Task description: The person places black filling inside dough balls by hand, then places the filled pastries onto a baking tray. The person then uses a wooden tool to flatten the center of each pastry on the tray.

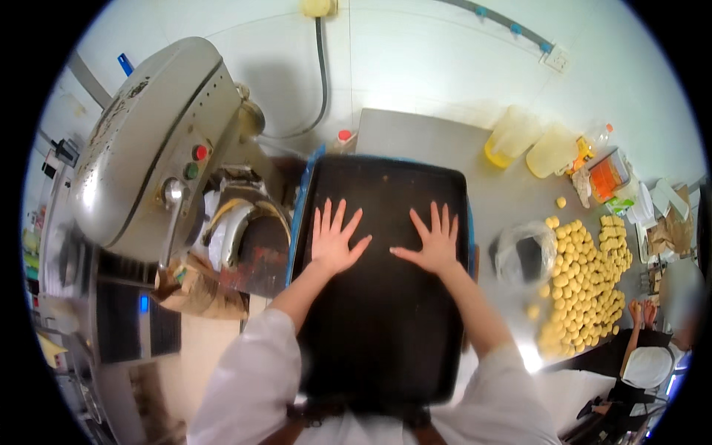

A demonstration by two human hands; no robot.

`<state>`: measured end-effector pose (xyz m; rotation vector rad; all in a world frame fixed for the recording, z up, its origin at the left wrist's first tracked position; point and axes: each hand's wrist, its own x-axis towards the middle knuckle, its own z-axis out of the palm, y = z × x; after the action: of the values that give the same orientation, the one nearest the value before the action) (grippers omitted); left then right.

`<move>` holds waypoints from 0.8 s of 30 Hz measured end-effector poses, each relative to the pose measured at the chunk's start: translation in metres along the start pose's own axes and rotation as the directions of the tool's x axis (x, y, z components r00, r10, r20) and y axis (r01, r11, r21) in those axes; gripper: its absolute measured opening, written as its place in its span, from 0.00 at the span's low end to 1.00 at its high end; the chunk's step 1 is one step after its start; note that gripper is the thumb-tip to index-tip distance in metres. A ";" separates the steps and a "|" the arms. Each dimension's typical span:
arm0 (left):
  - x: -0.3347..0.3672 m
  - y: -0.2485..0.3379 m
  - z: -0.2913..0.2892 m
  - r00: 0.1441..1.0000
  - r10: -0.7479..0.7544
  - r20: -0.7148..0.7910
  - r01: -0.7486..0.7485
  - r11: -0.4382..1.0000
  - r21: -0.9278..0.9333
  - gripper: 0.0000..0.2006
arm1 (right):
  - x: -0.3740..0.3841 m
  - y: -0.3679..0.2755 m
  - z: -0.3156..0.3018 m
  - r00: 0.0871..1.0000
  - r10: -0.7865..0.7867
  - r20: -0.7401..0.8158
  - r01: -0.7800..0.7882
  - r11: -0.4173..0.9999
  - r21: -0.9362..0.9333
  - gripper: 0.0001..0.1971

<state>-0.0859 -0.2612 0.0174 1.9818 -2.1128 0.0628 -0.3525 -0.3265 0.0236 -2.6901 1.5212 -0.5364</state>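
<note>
A large dark baking tray [378, 334] lies in front of me, its far end toward the wall. My left hand [335, 241] rests palm down on its left side, fingers spread. On the right side of the tray, my right hand [434, 241] is also laid flat with its fingers apart. Bare tray surface shows between the two hands, and neither holds anything. Blue plastic [298, 222] peeks out along the tray's left and far edges; what lies under the tray is hidden.
A big stand mixer [156, 148] stands at left. On the steel table [423, 133] to the right are many yellow dough balls [578, 282], a clear plastic bag [523, 256] and jugs with yellow liquid [512, 137]. Another person [653, 363] works at far right.
</note>
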 end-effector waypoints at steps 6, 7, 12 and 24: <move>0.013 -0.002 0.005 0.999 -0.045 0.023 0.046 0.997 -0.063 0.34 | 0.014 -0.001 -0.013 0.970 0.086 0.227 -0.076 0.996 -0.053 0.55; 0.020 -0.002 0.004 0.996 -0.071 0.059 0.075 0.994 -0.075 0.34 | 0.020 0.000 -0.014 0.963 0.109 0.247 -0.101 0.994 -0.047 0.55; 0.064 -0.028 0.026 0.989 -0.028 -0.143 0.027 1.000 -0.011 0.34 | 0.060 0.022 -0.004 0.953 0.182 0.242 -0.173 0.983 -0.058 0.55; 0.079 -0.020 0.019 0.982 -0.143 0.128 0.136 0.989 0.062 0.38 | 0.071 0.023 0.015 0.958 0.163 0.237 -0.143 0.985 -0.101 0.55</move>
<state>-0.0725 -0.3435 0.0127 2.2162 -2.0626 -0.0385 -0.3333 -0.4002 0.0260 -2.5480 1.6937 -0.1323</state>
